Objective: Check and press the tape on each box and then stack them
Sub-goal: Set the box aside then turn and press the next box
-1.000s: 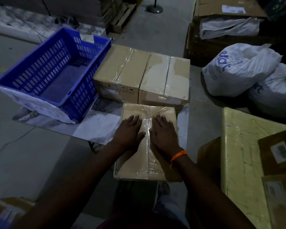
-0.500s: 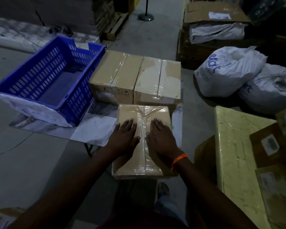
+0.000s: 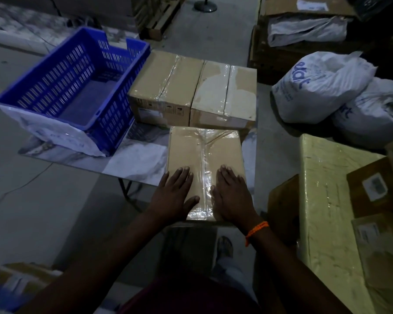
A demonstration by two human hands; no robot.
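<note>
- Both hands are lying flat on the near box point(image 3: 186, 152), which is sitting at the front of the table point(image 3: 136, 164), right in front of the person.
- The left hand point(image 3: 173, 196) is spread with straight fingers, gripping nothing and pressing down just left of the clear tape strip point(image 3: 205, 168).
- The right hand point(image 3: 232, 196), with the orange wristband point(image 3: 256, 230) behind it, is doing the same just right of the strip: flat palm, nothing grasped.
- Progress, as I'm reading it: the pressing is happening at the near end of the seam, so this box looks almost done.
- Behind it, the left back box point(image 3: 166, 87) and the right back box point(image 3: 227, 91) are sitting side by side, both taped. Whether they're already checked, I cannot tell.
- Nothing is stacked yet, so the whole stacking step is waiting.
- Now the edges. The near box seems to be hanging over the table's front edge toward the person, so any hard push at that end is risking a tip.
- Its far end is lying just beside the right back box, and its right side is running close to the table's right edge.
- The blue crate point(image 3: 77, 87) is filling the left of the table, leaving a bare patch between it and the near box.
- The yellow wrapped package point(image 3: 327, 200) is crowding the right arm, so lifting straight up and forward onto the back boxes looks like the clearest path.
</note>
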